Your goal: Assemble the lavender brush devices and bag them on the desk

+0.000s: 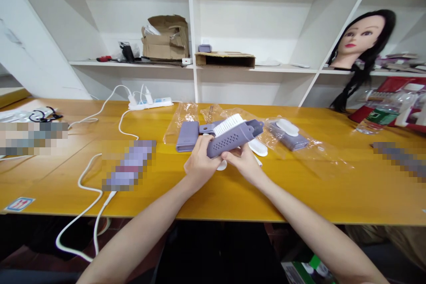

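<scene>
Above the table, a purple plastic case (229, 140) with a perforated side is held tilted, its right end higher. A white brush (229, 125) with a ribbed or bristled face sits along its upper side. My left hand (203, 157) is closed round the left end of the case. At its lower right side, my right hand (244, 159) grips it with the thumb in front. Behind my hands lie a purple folded case (187, 136) on the left and a white ribbed oval piece (258, 147) on the right. My hands partly hide a white piece (221, 165) below.
Clear plastic bags (181, 113) lie behind, beside a wrapped purple case with a white oval top (289, 131). A blurred phone (131, 164) with a white cable is at left, a power strip (151, 103) at the back. A water bottle (379, 115) and mannequin head (361, 37) are at right.
</scene>
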A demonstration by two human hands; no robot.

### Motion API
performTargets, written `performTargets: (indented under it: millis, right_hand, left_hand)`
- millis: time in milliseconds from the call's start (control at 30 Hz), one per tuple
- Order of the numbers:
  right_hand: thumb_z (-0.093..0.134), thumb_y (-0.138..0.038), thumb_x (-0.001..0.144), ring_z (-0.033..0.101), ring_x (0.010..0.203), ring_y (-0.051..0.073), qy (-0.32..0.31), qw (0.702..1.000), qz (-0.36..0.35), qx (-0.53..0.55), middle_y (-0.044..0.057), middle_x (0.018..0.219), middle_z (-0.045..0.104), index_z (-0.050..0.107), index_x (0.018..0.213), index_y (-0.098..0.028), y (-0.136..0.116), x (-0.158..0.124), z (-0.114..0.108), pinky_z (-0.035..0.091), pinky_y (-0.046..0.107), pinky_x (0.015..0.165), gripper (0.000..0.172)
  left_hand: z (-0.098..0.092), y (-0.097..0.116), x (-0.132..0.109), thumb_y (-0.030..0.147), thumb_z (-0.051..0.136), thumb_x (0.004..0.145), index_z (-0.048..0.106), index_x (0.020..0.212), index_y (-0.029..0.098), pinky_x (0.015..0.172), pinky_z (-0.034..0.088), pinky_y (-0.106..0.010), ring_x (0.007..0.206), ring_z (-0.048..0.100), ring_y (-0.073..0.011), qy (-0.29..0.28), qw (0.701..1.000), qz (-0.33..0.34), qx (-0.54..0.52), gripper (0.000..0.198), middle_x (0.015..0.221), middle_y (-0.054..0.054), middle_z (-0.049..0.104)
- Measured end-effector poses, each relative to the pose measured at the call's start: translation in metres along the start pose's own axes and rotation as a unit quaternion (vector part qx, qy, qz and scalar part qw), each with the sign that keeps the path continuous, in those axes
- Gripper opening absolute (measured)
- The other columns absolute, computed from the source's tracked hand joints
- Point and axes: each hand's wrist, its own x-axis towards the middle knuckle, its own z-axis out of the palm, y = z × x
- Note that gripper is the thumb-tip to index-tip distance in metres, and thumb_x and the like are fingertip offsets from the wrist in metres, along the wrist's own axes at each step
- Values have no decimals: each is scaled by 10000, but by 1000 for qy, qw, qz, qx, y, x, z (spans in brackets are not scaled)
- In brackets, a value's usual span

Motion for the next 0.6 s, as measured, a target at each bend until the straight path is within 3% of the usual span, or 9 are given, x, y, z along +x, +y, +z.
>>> performTargets:
  millis: [167, 267, 333, 400, 467, 533, 600]
  right_hand:
    - [788, -423, 603, 634, 999, 275, 46, 992, 8, 119, 88, 1042, 683, 555, 1065, -212, -13, -8, 10, 532, 444, 847, 558]
    - [749, -382, 634, 645, 920, 257, 80, 989, -3, 128, 61, 962, 698, 587, 1026, -214, -16, -5, 1, 538, 423, 801, 456]
    - [719, -370, 627, 648, 854, 245, 99, 986, -8, 138, 38, 899, 696, 593, 1013, -226, -16, 0, -9, 540, 412, 769, 430]
    - [688, -364, 604, 647, 820, 247, 96, 985, -7, 143, 26, 849, 688, 595, 1009, -231, -14, 6, -20, 539, 415, 746, 436]
    - [653, -362, 590, 647, 828, 262, 73, 988, -6, 135, 33, 843, 686, 596, 1018, -228, -13, 11, -28, 534, 437, 755, 452]
    - [618, -374, 591, 648, 864, 283, 44, 992, -6, 121, 53, 871, 691, 597, 1041, -224, -12, 14, -33, 529, 466, 770, 475]
    - [581, -402, 591, 647, 894, 305, 21, 993, -3, 114, 74, 904, 698, 602, 1060, -220, -13, 15, -35, 528, 485, 764, 503]
  left_hand:
    - [1, 0, -4, 324, 664, 716, 548, 1082, 231, 808, 482, -334, 973, 598, -250, 7, 999, 32, 40, 394, 1031, -75, 568]
    - [-2, 0, -4, 331, 706, 684, 490, 1155, 229, 819, 491, -325, 1082, 566, -257, -36, 992, 79, -89, 528, 1214, -115, 527]
    - [-6, 1, -2, 364, 689, 704, 411, 1237, 242, 806, 497, -318, 1087, 570, -237, -53, 975, 31, -215, 613, 1348, -129, 441]
    - [-9, 3, 3, 412, 621, 762, 388, 1237, 251, 749, 505, -306, 980, 616, -200, -89, 937, -88, -326, 553, 1340, -116, 449]
    - [-12, 5, 8, 467, 550, 802, 437, 1156, 230, 672, 500, -286, 861, 651, -184, -176, 870, -206, -413, 441, 1205, -92, 543]
    - [-13, 6, 12, 472, 545, 801, 472, 1060, 204, 620, 484, -266, 794, 677, -193, -257, 798, -279, -468, 380, 1054, -70, 606]
    - [-14, 7, 14, 426, 590, 775, 470, 1014, 198, 611, 478, -258, 766, 695, -202, -283, 759, -315, -495, 351, 954, -51, 637]
